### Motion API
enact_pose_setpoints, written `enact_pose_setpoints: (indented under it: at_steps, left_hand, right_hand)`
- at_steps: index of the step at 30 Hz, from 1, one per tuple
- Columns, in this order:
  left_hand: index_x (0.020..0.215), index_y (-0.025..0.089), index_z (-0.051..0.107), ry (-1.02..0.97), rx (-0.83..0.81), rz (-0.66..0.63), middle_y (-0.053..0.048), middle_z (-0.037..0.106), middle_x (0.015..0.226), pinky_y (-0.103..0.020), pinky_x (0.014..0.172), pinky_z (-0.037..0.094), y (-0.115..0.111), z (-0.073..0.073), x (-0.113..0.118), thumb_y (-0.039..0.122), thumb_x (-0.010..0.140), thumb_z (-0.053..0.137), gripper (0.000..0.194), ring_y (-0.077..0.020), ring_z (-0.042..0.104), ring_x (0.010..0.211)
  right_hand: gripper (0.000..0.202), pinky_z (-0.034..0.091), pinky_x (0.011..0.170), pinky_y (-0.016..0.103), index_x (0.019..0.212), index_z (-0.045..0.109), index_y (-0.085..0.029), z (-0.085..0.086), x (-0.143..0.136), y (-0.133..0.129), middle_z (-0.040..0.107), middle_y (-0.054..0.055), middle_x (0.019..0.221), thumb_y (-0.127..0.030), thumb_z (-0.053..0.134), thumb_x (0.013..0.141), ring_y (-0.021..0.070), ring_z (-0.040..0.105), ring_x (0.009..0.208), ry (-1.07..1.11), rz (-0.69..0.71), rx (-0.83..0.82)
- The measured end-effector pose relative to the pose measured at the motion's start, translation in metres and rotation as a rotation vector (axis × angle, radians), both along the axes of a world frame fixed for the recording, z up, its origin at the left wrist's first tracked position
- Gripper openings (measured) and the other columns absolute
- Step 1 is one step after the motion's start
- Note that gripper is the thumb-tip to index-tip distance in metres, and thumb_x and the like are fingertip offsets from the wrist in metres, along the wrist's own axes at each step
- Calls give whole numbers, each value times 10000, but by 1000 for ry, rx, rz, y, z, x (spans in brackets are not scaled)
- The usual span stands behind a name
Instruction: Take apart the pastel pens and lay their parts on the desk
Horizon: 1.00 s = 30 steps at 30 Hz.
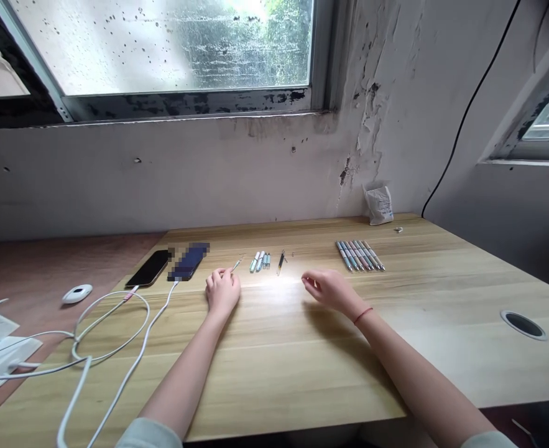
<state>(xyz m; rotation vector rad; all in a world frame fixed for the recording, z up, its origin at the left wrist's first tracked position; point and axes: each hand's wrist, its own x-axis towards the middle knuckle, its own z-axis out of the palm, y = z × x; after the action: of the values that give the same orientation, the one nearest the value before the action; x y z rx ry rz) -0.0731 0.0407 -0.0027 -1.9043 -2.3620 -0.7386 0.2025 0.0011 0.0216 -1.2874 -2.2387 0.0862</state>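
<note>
My left hand [222,289] rests on the wooden desk with its fingers closed around a thin pale pen part [235,266], whose end sticks out past the fingertips. Just right of it lie several pale blue and white pen barrel pieces [260,262] in a short row. A dark, slim pen refill [280,262] lies alone between my two hands, with tiny parts [293,254] beside it. My right hand [325,287] hovers low over the desk, fingers curled and pressed together; anything in them is hidden. Beyond it, several pens [360,256] lie side by side.
Two phones [148,269] with white charging cables [138,348] lie on the left, near a white oval device [77,294] and a power strip [4,354]. A white packet [379,204] stands by the wall. A round grommet [523,325] is set into the desk at right.
</note>
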Motion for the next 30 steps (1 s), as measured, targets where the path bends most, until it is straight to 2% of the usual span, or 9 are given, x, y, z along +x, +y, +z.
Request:
enact_pose_setpoints:
  at_steps: [4,9,13,17,19,23,27,30]
  left_hand:
    - [1111,197,633,-20,-11,-58,-115,503,1210,-412,953,375,-7,-4,1,263,844,403,358,-299,409,1130]
    - [1152,164,608,-34,32,-56,-137,506,1189,-403,970,370,-6,-5,-1,198,836,391,385,-292,418,1124]
    - [1238,117,543,-48,16,-22,-164,497,1188,-406,983,356,0,3,-21,172,823,384,448,-305,414,1142]
    - [1181,130,593,-58,-12,10,-151,527,1172,-399,992,345,9,9,-47,162,813,376,429,-299,447,1120]
    - [1150,155,616,-48,11,-29,-132,556,1147,-391,965,368,12,11,-53,183,816,379,411,-286,481,1074]
    - [1088,174,643,-2,22,-159,-95,604,1068,-338,916,390,16,16,-50,289,839,401,366,-245,531,1002]
    - [1032,141,642,21,-136,-123,-105,626,983,-297,769,428,14,14,-42,439,828,445,411,-227,581,883]
    - [926,155,656,58,-148,-117,-101,632,967,-285,743,425,12,9,-39,353,836,452,298,-217,593,858]
  right_hand:
    - [156,289,548,219,719,586,-183,-7,-17,-6,620,13,674,-133,480,823,111,494,586,16,116,-67]
    - [160,293,556,228,710,567,-182,-13,-20,-5,601,10,666,-132,469,825,115,479,596,26,112,-103]
    - [158,315,573,234,744,573,-182,-16,-20,-4,609,14,689,-144,455,842,123,501,622,63,113,-126]
    - [148,326,585,235,755,568,-182,-19,-25,-1,609,15,705,-139,457,841,125,506,640,73,132,-123]
    - [139,326,589,235,754,565,-180,-21,-31,3,607,20,716,-136,463,837,129,503,656,56,124,-100]
    - [158,319,599,239,729,567,-174,-27,-48,11,598,37,725,-132,461,839,136,493,680,-16,139,-13]
    - [205,305,608,248,678,559,-168,-31,-68,16,584,41,683,-132,448,846,136,471,662,-79,196,79]
    - [219,302,612,256,670,566,-168,-27,-84,22,583,46,666,-139,443,848,141,464,652,-110,228,125]
